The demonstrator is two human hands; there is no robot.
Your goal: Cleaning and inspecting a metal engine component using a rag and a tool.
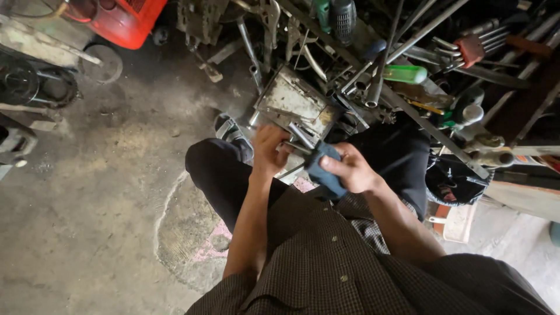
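Observation:
My right hand grips the blue-grey handle of a hand tool whose metal shank points up and left. My left hand is closed around the metal front part of that tool, just below a dirty flat metal tray. Both hands meet above my knees, which are in dark trousers. What the tool's tip touches is hidden by my left hand.
A heap of wrenches, pliers, rods and a green-handled tool fills the top right. A red container stands at the top left, with wheels and belts beside it. Stained concrete floor lies to the left.

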